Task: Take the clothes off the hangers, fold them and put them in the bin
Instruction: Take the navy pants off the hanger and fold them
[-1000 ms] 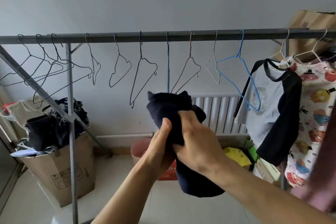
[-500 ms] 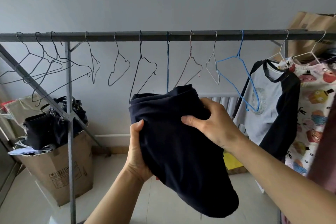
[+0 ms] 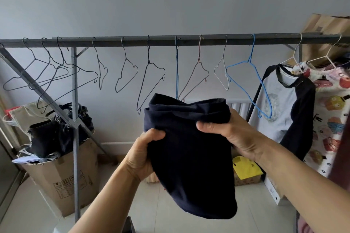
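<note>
Both forearms are bare to the frame edge; the hands wear nothing.

Bare wire hangers on rail: eleven. Hung garments, 3 o'clock: two. Cardboard boxes: two.

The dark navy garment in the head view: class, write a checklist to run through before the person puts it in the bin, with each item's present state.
1. Dark navy folded garment off its hanger: ok.
2. Left hand has a grip on the garment's left edge: ok.
3. Right hand has a grip on its upper right corner: ok.
4. Fold neat and finished: not ok; the lower end hangs loose and rounded.
5. Bin located and within reach: cannot tell; no bin can be made out for sure.
6. All clothes off the grey metal rail: not ok; the white and black raglan shirt and the cartoon-print garment hang at the right.
</note>
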A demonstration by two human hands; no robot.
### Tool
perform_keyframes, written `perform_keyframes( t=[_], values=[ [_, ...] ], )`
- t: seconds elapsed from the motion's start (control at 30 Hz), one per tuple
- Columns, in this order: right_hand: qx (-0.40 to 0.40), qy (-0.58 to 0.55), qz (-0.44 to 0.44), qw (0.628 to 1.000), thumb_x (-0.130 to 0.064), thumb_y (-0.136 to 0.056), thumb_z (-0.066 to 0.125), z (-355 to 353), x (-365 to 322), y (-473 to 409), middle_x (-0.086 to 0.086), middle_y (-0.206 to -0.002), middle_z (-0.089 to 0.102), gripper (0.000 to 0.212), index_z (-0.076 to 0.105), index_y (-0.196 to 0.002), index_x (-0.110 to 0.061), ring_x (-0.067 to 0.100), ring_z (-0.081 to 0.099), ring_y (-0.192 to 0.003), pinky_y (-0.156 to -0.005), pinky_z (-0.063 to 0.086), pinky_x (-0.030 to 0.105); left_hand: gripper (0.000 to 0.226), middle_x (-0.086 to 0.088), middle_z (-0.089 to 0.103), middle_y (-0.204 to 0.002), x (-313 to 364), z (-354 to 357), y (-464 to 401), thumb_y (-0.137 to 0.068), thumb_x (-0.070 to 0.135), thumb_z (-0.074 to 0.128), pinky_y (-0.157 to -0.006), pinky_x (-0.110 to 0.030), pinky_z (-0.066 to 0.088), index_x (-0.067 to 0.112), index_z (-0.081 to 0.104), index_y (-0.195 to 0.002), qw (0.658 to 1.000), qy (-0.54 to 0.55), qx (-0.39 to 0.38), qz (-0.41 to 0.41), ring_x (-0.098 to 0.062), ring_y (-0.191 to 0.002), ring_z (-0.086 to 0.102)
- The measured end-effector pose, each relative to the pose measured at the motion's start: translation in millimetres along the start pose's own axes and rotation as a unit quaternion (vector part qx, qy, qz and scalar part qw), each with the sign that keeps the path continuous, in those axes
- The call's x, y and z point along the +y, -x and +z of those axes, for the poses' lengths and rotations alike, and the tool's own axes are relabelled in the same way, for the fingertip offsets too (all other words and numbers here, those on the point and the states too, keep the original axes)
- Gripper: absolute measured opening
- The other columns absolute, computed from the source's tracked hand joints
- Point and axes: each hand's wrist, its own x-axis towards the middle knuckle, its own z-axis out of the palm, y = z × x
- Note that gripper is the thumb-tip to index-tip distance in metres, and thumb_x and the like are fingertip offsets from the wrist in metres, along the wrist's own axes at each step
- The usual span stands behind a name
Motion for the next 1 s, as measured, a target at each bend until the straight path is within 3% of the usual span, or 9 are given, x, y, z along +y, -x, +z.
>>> perform_keyframes(
  t=[0.07,0.17,0.27,0.43,0.53,0.67,0.8,0.9,1.0],
  values=[
    [-0.001,0.038,-0.03,0.999,-0.009,-0.078,0.076,0,-1,1,-0.007,-0.099,0.076,0.028,0.073,-0.103,-0.021,0.006,0.068,-0.1,-0.085,0.049,0.015,0.088,-0.024,0.067,-0.119,4,-4,0,-0.037,0.042,0.096,-0.084,-0.044,0.059,0.004,0.073,-0.113,1.0,0.022,-0.007,-0.003,-0.034,-0.105,0.069],
    [-0.058,0.105,-0.045,0.992,0.003,-0.083,0.07,2,-5,2,-0.006,-0.091,0.073,0.023,0.07,-0.1,-0.013,0.002,0.064,-0.09,-0.081,0.045,0.012,0.111,-0.026,0.047,-0.144,21,-11,-5,-0.061,0.077,0.071,-0.11,-0.052,0.039,0.001,0.051,-0.14,0.99,0.091,-0.093,-0.059,-0.039,-0.134,0.046],
    [-0.098,0.206,-0.069,0.971,0.006,-0.085,0.068,7,-8,0,0.008,-0.096,0.068,0.022,0.066,-0.103,-0.006,0.008,0.062,-0.091,-0.086,0.045,0.019,0.104,-0.024,0.063,-0.128,39,-12,-16,-0.067,0.086,0.048,-0.1,-0.044,0.05,0.001,0.066,-0.125,0.989,-0.01,-0.089,-0.119,-0.036,-0.12,0.061],
    [-0.12,0.308,-0.079,0.941,0.001,-0.086,0.067,14,-10,-8,0.005,-0.102,0.066,0.022,0.064,-0.1,-0.016,0.02,0.061,-0.102,-0.097,0.045,0.039,0.073,-0.014,0.073,-0.094,70,10,-40,-0.064,0.068,0.075,-0.073,-0.03,0.059,0.005,0.069,-0.1,0.952,-0.25,-0.059,-0.169,-0.023,-0.079,0.071],
    [-0.124,0.341,-0.084,0.928,-0.001,-0.086,0.066,18,-8,-10,0.001,-0.107,0.067,0.028,0.064,-0.101,-0.025,0.017,0.061,-0.108,-0.099,0.045,0.04,0.039,-0.008,0.071,-0.073,76,27,-48,-0.075,0.042,0.074,-0.057,-0.024,0.056,0.006,0.066,-0.085,0.901,-0.4,-0.01,-0.17,-0.016,-0.059,0.067],
    [-0.113,0.333,-0.092,0.932,-0.001,-0.086,0.066,19,-2,-8,0.0,-0.109,0.068,0.032,0.065,-0.1,-0.029,0.014,0.063,-0.109,-0.1,0.046,0.039,0.03,-0.012,0.073,-0.084,79,25,-51,-0.071,0.017,0.079,-0.061,-0.025,0.057,0.006,0.072,-0.098,0.874,-0.463,-0.008,-0.146,-0.02,-0.068,0.07],
    [-0.112,0.331,-0.114,0.93,-0.002,-0.086,0.065,20,-1,-5,-0.01,-0.119,0.067,0.043,0.062,-0.098,-0.043,0.004,0.056,-0.119,-0.11,0.032,0.018,0.024,-0.011,0.073,-0.084,75,23,-50,-0.08,0.017,0.078,-0.061,-0.026,0.056,0.009,0.072,-0.102,0.888,-0.444,0.011,-0.116,-0.02,-0.068,0.069],
    [-0.129,0.349,-0.133,0.919,-0.009,-0.084,0.062,24,1,-10,-0.005,-0.112,0.067,0.031,0.062,-0.103,-0.033,0.016,0.054,-0.119,-0.105,0.042,0.041,0.033,-0.006,0.069,-0.074,73,31,-53,-0.076,0.032,0.082,-0.059,-0.024,0.052,0.007,0.073,-0.095,0.865,-0.489,0.042,-0.1,-0.017,-0.062,0.065],
    [-0.113,0.339,-0.172,0.918,-0.013,-0.084,0.069,25,2,-12,-0.006,-0.101,0.067,0.023,0.065,-0.101,-0.029,0.016,0.061,-0.105,-0.098,0.046,0.041,0.012,0.002,0.062,-0.062,67,36,-54,-0.077,0.016,0.079,-0.053,-0.019,0.046,0.011,0.068,-0.076,0.836,-0.546,0.045,-0.026,-0.01,-0.056,0.058]
  ],
)
